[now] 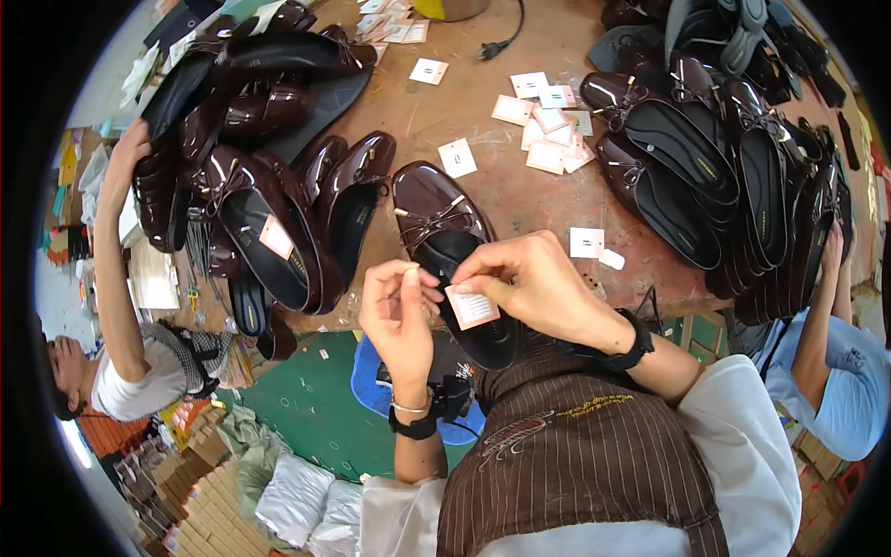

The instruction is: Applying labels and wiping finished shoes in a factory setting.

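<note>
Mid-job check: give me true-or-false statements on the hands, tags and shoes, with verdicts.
1. The right hand pinches a tag. True.
2. The left hand lies open and flat. False: it is curled, beside that tag.
3. The shoe below the hands has a bow on its upper. True.
4. The loose tags form one neat stack. False: they lie scattered on the table.

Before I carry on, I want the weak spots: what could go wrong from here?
The tag pinched in the right hand could slip free. The shoe beneath seems to overhang the edge of the table at its heel, so a nudge might tip it. The heaped shoes at the left, lying on one another, may slide.
</note>
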A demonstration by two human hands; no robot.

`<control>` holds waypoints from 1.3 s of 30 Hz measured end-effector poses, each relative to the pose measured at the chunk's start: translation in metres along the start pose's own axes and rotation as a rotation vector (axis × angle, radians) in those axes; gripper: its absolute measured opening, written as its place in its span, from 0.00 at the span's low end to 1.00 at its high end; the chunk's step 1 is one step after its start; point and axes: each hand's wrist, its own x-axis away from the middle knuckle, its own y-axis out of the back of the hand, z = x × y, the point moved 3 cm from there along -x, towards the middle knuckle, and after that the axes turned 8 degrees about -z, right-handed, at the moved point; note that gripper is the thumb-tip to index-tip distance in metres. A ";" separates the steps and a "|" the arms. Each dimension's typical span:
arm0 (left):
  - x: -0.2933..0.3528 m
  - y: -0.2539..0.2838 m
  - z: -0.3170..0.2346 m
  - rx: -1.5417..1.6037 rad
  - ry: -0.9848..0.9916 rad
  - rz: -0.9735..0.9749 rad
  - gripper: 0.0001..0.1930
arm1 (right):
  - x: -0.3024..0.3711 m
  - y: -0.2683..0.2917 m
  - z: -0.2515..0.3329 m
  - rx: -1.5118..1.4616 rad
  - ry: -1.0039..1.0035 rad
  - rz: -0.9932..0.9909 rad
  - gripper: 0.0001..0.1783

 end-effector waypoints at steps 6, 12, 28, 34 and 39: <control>0.007 0.006 0.008 -0.034 0.021 0.026 0.08 | -0.008 -0.010 0.004 0.143 0.412 -0.214 0.07; 0.009 0.005 0.005 -0.057 -0.012 0.013 0.19 | -0.011 -0.010 -0.003 0.076 0.344 -0.186 0.09; 0.004 0.007 0.003 -0.100 -0.012 0.081 0.18 | -0.019 -0.004 -0.002 0.075 0.203 -0.109 0.08; 0.002 0.007 0.005 -0.018 0.002 0.092 0.19 | -0.022 -0.006 -0.003 0.004 0.147 -0.101 0.12; 0.002 0.005 0.004 -0.029 0.005 0.097 0.16 | -0.021 -0.008 -0.005 0.050 0.154 -0.101 0.11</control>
